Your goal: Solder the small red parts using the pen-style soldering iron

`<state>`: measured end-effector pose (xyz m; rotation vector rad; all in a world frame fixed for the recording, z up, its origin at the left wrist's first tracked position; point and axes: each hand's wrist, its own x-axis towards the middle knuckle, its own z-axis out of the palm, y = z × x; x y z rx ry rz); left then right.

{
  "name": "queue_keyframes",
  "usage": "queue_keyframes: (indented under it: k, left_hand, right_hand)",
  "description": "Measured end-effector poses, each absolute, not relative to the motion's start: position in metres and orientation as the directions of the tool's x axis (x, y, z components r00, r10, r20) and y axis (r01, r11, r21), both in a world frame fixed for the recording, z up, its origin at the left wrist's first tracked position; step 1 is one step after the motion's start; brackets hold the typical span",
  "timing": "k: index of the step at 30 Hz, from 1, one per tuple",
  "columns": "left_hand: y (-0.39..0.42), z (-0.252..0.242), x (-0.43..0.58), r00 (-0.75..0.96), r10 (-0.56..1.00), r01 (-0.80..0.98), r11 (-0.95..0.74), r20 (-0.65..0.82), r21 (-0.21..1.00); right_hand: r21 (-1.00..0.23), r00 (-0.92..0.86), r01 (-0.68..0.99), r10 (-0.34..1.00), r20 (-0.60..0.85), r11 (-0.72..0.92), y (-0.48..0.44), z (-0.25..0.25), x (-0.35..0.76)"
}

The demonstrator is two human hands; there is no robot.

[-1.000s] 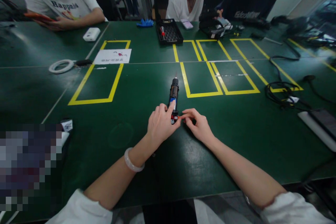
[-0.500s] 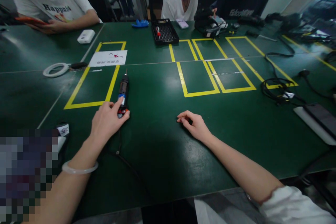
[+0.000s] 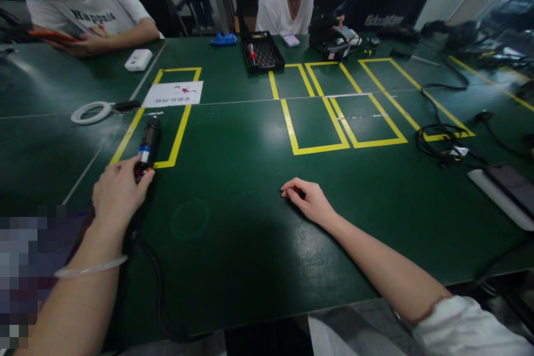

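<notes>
My left hand (image 3: 117, 192) is closed around the rear end of a black electric screwdriver (image 3: 150, 134) with a blue band. The screwdriver lies with its tip pointing away from me, over the left yellow tape rectangle (image 3: 180, 139) on the green table (image 3: 233, 250). From its rear a black cord (image 3: 157, 272) trails toward the near table edge. Resting on the table in the middle, my right hand (image 3: 309, 200) has its fingers curled in toward the thumb, with nothing visible in them. A white paper sheet (image 3: 173, 94) lies just past the screwdriver's tip.
A black tray (image 3: 262, 61) with a red-handled screwdriver (image 3: 251, 51) stands at the back. Left are a white cable coil (image 3: 89, 113) and a white case (image 3: 138, 60). Right, a black cable (image 3: 442, 144) and a phone (image 3: 511, 192) lie near the edge. Several people sit across.
My left hand has moved left with the electric screwdriver, from beside the left tape rectangle to over it. The cord has shifted left too. My right hand stays where it was.
</notes>
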<state>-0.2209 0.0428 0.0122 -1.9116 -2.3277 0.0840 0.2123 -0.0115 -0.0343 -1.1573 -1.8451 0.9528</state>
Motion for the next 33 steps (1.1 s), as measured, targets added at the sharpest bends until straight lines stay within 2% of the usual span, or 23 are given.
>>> queue_keyframes:
  k: [4,9,15,17,18,20,22,23,25,28,33]
  left_hand:
    - [0.034,0.010,-0.202,-0.148,0.969,0.966,0.184,0.195,-0.180]
    - [0.032,0.008,-0.198,-0.115,0.968,0.964,0.163,0.223,-0.209]
    - [0.036,0.021,-0.186,-0.251,0.939,0.943,0.292,0.235,-0.160]
    - [0.037,0.027,-0.170,-0.263,0.930,0.958,0.283,0.256,-0.047]
    - [0.038,0.029,-0.159,-0.244,0.940,0.970,0.235,0.238,0.063]
    - [0.036,0.032,-0.130,-0.131,0.984,0.919,0.075,0.120,0.388]
    - [0.032,0.035,-0.097,0.077,0.996,0.689,-0.024,-0.040,0.725]
    - [0.030,0.036,-0.080,0.165,0.979,0.570,0.002,-0.117,0.822]
    - [0.023,0.037,-0.049,0.340,0.913,0.407,0.073,-0.225,0.911]
    - [0.015,0.032,-0.020,0.539,0.788,0.285,0.161,-0.297,0.945]
    - [0.009,0.008,-0.011,0.597,0.744,0.185,0.237,-0.301,0.954]
  right_hand:
    - [-0.875,-0.315,0.372,0.929,0.195,0.310,-0.011,-0.034,0.212]
    - [-0.875,-0.319,0.377,0.929,0.186,0.305,-0.012,-0.033,0.212]
    - [-0.873,-0.323,0.373,0.926,0.195,0.314,-0.011,-0.031,0.211]
    - [-0.874,-0.323,0.373,0.927,0.192,0.311,-0.011,-0.030,0.211]
    - [-0.875,-0.325,0.373,0.927,0.189,0.309,-0.011,-0.030,0.211]
    - [-0.877,-0.329,0.370,0.926,0.185,0.307,-0.011,-0.030,0.211]
    - [-0.882,-0.330,0.361,0.926,0.183,0.303,-0.011,-0.031,0.211]
    - [-0.888,-0.328,0.354,0.928,0.178,0.295,-0.011,-0.031,0.212]
    - [-0.906,-0.324,0.330,0.933,0.156,0.266,-0.012,-0.031,0.212]
    - [-0.949,-0.331,0.237,0.936,0.120,0.206,-0.012,-0.032,0.211]
    - [-0.992,-0.377,0.062,0.923,0.077,0.108,-0.013,-0.032,0.205]
